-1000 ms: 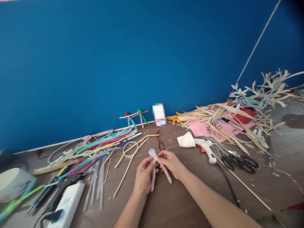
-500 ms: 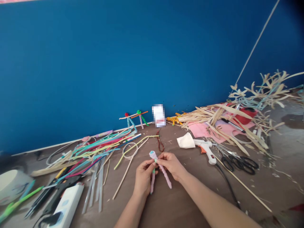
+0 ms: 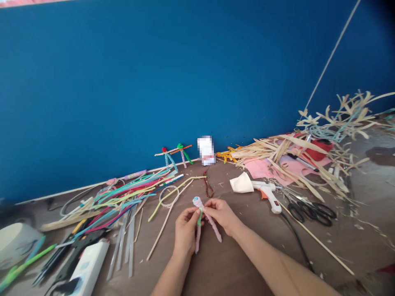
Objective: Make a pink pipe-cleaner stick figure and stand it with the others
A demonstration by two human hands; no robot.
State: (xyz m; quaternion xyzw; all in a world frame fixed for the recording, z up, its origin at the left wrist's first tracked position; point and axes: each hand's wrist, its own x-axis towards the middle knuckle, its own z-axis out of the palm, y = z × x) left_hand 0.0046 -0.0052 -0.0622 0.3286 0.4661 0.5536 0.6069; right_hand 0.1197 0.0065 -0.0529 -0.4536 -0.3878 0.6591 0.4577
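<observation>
Brown tabletop, one lilac figure in two hands.

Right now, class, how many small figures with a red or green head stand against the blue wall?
2: the red-headed figure, and the green-headed figure just to its right. More could be hidden under the pale strips.

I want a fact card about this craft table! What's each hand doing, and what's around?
Left hand: pinching the lilac-and-green figure
Right hand: pinching the same figure from the other side
Figure's shape: rolled-up head, two legs spread apart
By the blue wall: a red-headed figure and a green-headed figure
Left side: colourful fuzzy stems, white power strip
Right side: white glue gun, black-handled scissors
Beyond the hands: brown bead string
</observation>
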